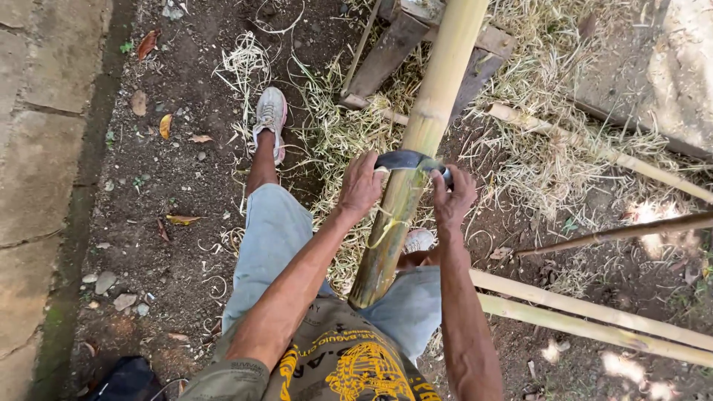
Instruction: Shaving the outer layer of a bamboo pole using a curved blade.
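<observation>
My left hand (362, 184) and right hand (453, 194), fingers clamped on a curved blade (407, 160) across the mid-frame bamboo pole (420, 141).

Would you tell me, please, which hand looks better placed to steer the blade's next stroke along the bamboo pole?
Probably the right hand: it appears to grip the handle end of the curved blade lying across the bamboo pole. The left hand only presses the blade's other end, beside the pole.

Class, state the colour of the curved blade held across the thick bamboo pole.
Dark grey to black curved blade, seen best in the head view.
</observation>
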